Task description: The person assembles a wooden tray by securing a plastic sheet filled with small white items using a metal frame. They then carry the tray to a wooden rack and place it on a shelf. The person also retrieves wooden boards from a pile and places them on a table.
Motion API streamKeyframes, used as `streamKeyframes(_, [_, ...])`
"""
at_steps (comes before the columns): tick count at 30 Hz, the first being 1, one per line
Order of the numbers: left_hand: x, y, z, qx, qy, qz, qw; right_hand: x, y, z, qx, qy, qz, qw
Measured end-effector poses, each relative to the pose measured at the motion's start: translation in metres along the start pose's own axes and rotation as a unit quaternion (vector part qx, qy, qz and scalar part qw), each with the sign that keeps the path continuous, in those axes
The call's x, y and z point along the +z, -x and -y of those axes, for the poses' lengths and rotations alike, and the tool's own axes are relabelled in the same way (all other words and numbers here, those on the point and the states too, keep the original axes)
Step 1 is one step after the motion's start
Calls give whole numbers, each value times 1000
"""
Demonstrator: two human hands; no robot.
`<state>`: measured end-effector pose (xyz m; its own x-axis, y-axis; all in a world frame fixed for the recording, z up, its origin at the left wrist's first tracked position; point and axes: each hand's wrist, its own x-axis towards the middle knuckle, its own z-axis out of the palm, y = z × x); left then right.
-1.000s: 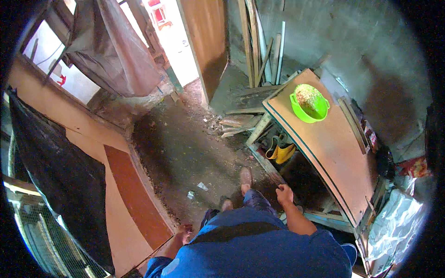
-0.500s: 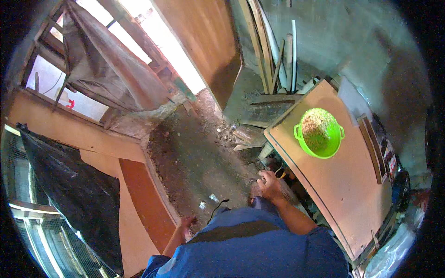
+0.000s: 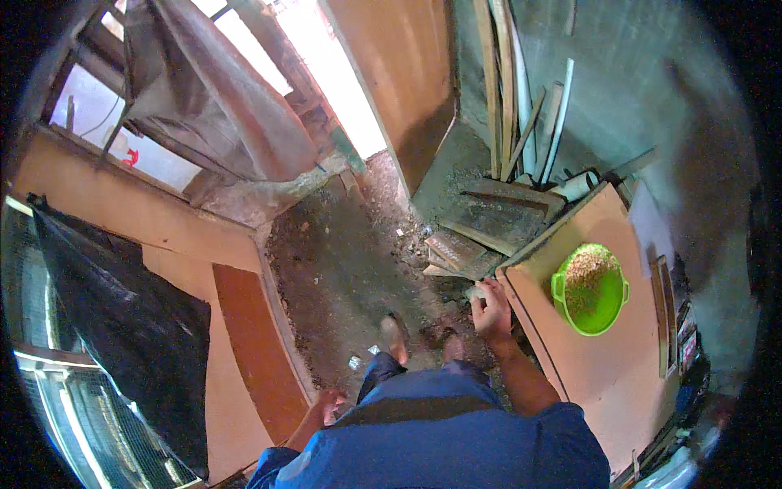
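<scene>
My right hand (image 3: 492, 310) is held out ahead of me, beside the near-left corner of a tan-topped table (image 3: 586, 375). Its fingers are loosely bent and partly apart, with nothing visible in them. Whether it touches the table edge, I cannot tell. Low on the left, by my side, hangs my left hand (image 3: 328, 405), small and blurred, its fingers unclear. On the table stands a bright green two-handled colander-like bowl (image 3: 603, 314); pale grains or small pieces lie along its far side. Neither hand is at the bowl.
A bare dirt floor (image 3: 326, 269) lies ahead, with wood scraps (image 3: 456, 248) near the table. Planks and pipes (image 3: 521, 106) lean on the grey wall. A wooden door (image 3: 399, 73) stands ajar. Black sheeting (image 3: 130, 326) covers part of the left side.
The table and bowl sit lower and farther right in view as I move. My right hand has come up beside the table corner. One foot now shows ahead of me.
</scene>
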<state>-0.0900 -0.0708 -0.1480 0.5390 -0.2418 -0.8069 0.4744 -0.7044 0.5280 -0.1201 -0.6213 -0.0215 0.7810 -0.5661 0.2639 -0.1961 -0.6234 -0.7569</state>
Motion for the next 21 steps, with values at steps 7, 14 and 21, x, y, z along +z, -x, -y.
streamKeyframes(7, [-44,-79,48,-103,246,55,962,27,-24,12,58,117,23,991])
streamKeyframes(14, [-150,-144,-81,-24,10,-65,998,102,-72,51,86,114,30,989])
streamKeyframes(21, [-196,-173,-119,-46,241,-87,965,180,-155,100,13,80,61,995])
